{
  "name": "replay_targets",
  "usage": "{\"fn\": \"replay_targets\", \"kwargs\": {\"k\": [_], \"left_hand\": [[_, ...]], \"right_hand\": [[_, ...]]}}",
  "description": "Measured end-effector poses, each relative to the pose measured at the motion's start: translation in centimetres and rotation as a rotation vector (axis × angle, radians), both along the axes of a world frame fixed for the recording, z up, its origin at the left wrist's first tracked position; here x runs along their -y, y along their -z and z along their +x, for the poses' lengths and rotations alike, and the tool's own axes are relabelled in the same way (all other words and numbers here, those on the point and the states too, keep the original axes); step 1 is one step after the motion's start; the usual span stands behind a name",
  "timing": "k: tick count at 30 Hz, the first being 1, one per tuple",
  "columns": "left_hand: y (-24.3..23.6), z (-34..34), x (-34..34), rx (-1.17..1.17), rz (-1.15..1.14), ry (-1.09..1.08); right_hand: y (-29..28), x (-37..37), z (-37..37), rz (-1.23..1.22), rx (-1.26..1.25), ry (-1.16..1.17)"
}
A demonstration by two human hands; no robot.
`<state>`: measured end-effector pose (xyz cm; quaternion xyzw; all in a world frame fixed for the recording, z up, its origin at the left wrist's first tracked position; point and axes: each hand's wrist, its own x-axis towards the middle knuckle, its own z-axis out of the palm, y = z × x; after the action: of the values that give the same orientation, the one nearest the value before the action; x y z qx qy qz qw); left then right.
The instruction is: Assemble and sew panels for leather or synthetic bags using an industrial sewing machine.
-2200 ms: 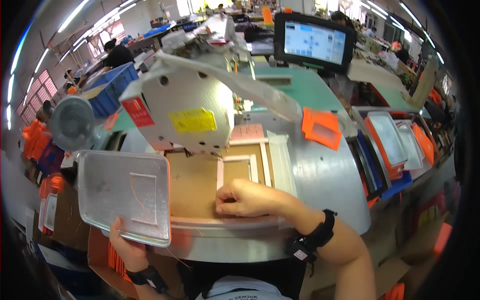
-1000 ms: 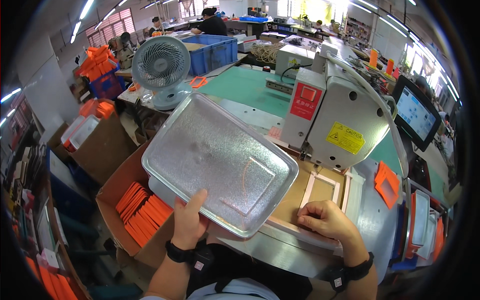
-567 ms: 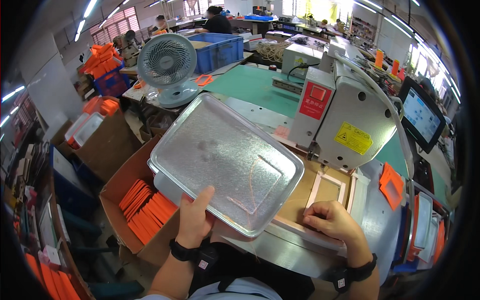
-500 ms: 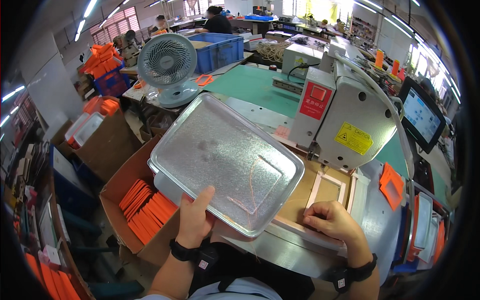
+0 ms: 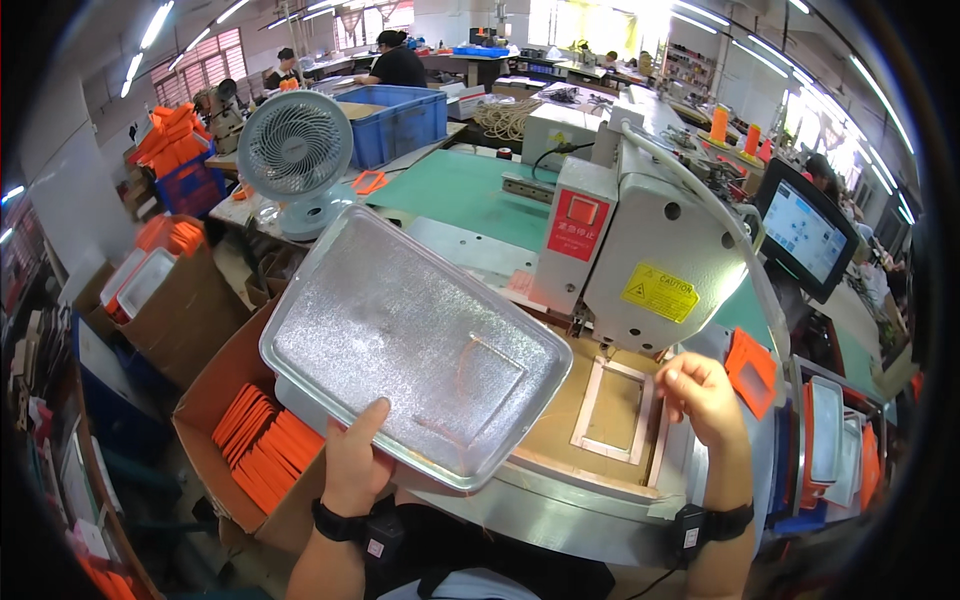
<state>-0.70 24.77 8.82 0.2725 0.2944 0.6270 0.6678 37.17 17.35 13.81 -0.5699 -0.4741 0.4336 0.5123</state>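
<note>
My left hand (image 5: 355,462) grips the lower left edge of a shallow silver rectangular tray (image 5: 400,330) with rounded corners and a raised rim, thumb on its face. The tray is tilted in front of the machine bed, with a faint rectangular outline near its right corner. A pale sheet shows behind its left edge. My right hand (image 5: 700,397) hovers by the right side of a pale rectangular frame (image 5: 578,440) on a brown board. Its fingers are curled and pressed together; whatever they hold is too small to make out. The machine head (image 5: 660,250) stands just beyond.
At the left is a cardboard box (image 5: 190,405) with stacked orange pieces (image 5: 265,440). A fan (image 5: 296,150) and a blue crate (image 5: 400,125) stand behind the tray. To the right are an orange frame piece (image 5: 750,372), a touchscreen (image 5: 808,225) and a bin of panels (image 5: 825,430).
My right hand has risen and moved away from the frame's lower edge to its right side, uncovering more of the frame. My left hand still holds the tray. The whole view has shifted.
</note>
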Motion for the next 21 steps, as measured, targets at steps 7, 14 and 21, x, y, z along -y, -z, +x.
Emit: {"fn": "replay_targets", "kwargs": {"k": [7, 14, 21], "left_hand": [[0.4, 0.2, -0.3, 0.010, -0.018, -0.015], [0.7, 0.0, -0.3, -0.007, -0.006, -0.022], [1.0, -0.3, -0.4, -0.053, 0.013, -0.031]], "right_hand": [[1.4, -1.6, 1.9, 0.203, -0.182, 0.402], [0.4, -4.0, 4.8, 0.168, -0.295, 0.277], [0.1, -5.9, 4.1, 0.253, -0.141, 0.211]]}}
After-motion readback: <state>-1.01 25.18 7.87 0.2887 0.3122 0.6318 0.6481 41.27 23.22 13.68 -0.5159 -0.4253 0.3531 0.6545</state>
